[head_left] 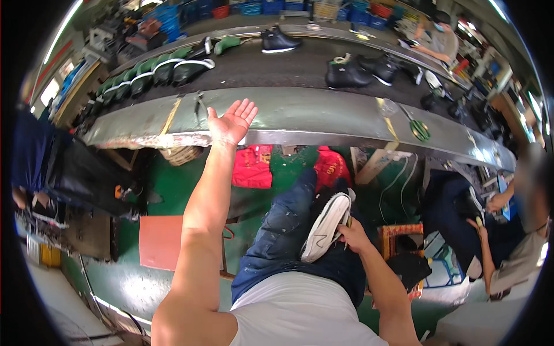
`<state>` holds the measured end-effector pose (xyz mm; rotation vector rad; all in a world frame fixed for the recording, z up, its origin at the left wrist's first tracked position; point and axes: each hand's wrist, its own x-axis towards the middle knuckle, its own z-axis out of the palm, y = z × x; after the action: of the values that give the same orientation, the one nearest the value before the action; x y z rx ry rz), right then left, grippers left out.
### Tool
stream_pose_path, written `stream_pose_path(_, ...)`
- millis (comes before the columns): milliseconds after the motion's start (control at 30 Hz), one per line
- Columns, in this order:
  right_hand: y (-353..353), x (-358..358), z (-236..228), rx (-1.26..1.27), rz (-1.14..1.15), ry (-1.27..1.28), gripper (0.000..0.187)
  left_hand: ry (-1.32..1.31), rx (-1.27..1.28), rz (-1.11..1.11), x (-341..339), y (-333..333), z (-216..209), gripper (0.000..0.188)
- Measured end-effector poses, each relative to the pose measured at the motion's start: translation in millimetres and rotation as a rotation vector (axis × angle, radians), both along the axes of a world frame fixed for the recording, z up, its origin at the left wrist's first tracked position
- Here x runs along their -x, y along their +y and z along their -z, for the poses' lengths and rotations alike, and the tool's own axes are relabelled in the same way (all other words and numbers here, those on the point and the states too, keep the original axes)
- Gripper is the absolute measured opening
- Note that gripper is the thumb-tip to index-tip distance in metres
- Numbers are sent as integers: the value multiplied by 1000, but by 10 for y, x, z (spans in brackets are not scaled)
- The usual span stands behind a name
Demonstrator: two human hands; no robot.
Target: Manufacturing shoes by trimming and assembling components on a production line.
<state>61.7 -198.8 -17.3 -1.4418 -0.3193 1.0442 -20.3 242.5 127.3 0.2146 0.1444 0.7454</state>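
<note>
My left hand (pixel 232 121) is stretched forward over the metal bench edge (pixel 288 124), palm up, fingers extended and holding nothing. Just left of it, a small dark tool (pixel 199 105) lies on the bench. Across my lap rests a dark shoe, its white sole (pixel 328 228) turned up toward me. At the shoe's right side, my right hand (pixel 354 235) is closed on a thin, yellowish-green tool. The fingers partly cover this tool, so its exact kind does not show. Whether these fingers also grip the shoe is unclear.
Beyond the bench, a dark belt (pixel 271 72) carries green-and-black shoes (pixel 164 72) and black shoes (pixel 349 74). Green-handled scissors (pixel 418 128) lie at right. Red bags (pixel 252 167) hang below. A red-topped stool (pixel 160 242) stands left. Co-workers sit or stand on both sides.
</note>
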Motion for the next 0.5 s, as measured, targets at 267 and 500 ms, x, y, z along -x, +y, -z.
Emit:
stream_pose_path(267, -85, 2, 225, 33, 70, -94, 16, -15, 61, 304, -939, -556, 16, 93)
stream_pose_path(500, -259, 40, 24, 158, 112, -109, 23, 148, 5, 384, -1570, -971, -102, 93)
